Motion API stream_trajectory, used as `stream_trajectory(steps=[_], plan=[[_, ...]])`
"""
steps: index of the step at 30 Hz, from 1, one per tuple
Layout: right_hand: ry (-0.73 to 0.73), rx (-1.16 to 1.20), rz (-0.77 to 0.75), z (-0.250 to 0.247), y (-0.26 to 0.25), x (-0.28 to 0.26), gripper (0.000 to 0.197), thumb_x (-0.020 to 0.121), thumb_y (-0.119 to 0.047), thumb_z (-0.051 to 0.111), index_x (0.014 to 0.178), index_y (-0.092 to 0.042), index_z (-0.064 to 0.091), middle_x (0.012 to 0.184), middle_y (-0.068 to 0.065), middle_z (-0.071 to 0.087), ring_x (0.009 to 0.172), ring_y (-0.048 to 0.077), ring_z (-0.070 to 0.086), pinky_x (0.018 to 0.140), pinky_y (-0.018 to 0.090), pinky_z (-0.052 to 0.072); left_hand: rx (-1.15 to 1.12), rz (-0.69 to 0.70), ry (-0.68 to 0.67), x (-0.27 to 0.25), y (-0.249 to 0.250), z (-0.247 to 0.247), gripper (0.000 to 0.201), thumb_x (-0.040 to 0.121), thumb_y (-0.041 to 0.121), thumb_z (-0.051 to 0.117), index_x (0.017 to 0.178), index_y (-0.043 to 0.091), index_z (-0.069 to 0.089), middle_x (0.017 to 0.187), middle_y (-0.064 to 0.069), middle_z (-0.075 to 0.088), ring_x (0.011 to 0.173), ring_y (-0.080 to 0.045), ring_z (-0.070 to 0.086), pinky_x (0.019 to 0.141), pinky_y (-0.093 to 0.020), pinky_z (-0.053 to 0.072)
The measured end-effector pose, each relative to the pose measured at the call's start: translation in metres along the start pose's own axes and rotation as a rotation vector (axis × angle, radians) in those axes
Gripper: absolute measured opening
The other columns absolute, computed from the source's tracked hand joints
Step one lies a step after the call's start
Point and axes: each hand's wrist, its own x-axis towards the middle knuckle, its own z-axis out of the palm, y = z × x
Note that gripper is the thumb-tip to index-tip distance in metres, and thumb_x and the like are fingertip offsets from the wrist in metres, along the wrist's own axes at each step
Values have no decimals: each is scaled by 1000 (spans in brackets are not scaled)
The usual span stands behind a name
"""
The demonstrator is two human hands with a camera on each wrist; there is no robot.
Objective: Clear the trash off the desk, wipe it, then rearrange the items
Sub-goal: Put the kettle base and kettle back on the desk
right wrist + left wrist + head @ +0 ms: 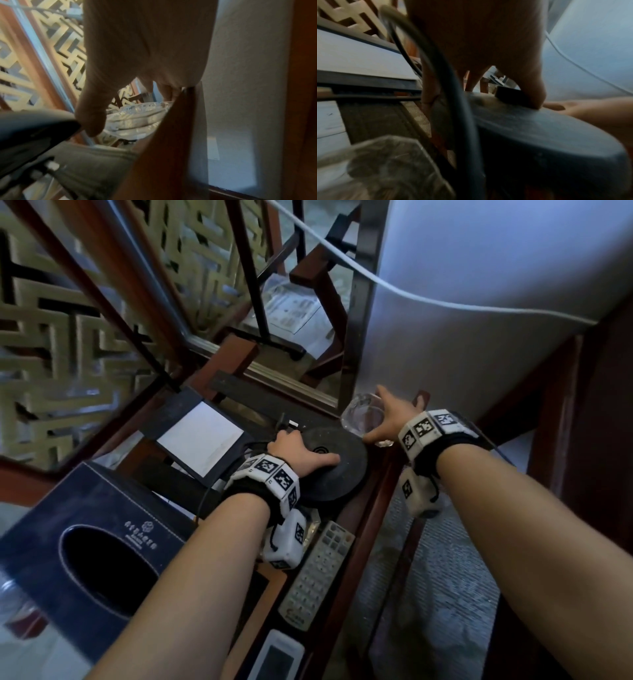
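A clear glass ashtray [363, 417] sits at the desk's far right corner against the white wall. My right hand [387, 419] grips its rim, thumb on the near side and fingers on the far side; in the right wrist view the ashtray [137, 117] shows below the palm. Just left of it lies a black round base [337, 470] with a cord. My left hand [294, 448] holds this base, thumb on top and fingers curled over its far edge. In the left wrist view the base [539, 135] fills the lower right, with the cord [447, 94] looping in front.
A dark blue tissue box [85, 535] stands near left, with a white notepad in a dark holder [202, 436] behind it. A grey remote [318, 573] and a white device [277, 659] lie along the desk's right edge. A crinkled clear wrapper [385, 169] lies under my left wrist. A lattice screen [51, 320] stands behind.
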Motion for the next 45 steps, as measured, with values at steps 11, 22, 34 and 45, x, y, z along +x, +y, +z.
stream_trajectory(steps=[11,22,34,45], plan=[[66,477,149,-66,-10,-51,141,26,-50,76,150,-33,11,146,15,39,136,28,35,111,39,34,-295,67,305,-72,28,-108,101,62,67,72,139,9,40,138,-12,39,124,-33,43,105,-47,39],[193,437,95,-207,-77,-188,108,64,-34,82,150,-24,18,147,9,39,140,31,24,114,39,27,-450,130,380,-196,89,-227,131,24,86,64,129,7,51,130,-10,54,117,-27,54,98,-42,47],[304,299,-27,-298,-98,-334,97,70,-25,79,148,-25,23,131,18,49,132,34,26,106,33,31,-538,259,485,-309,141,-310,106,40,74,73,120,7,57,123,-9,60,113,-27,57,97,-41,48],[449,125,-156,-372,-104,-419,99,66,-40,79,147,-25,25,134,11,51,127,32,31,105,38,31,-522,426,602,-394,191,-374,118,22,84,69,117,15,60,121,-4,60,110,-22,58,95,-40,50]])
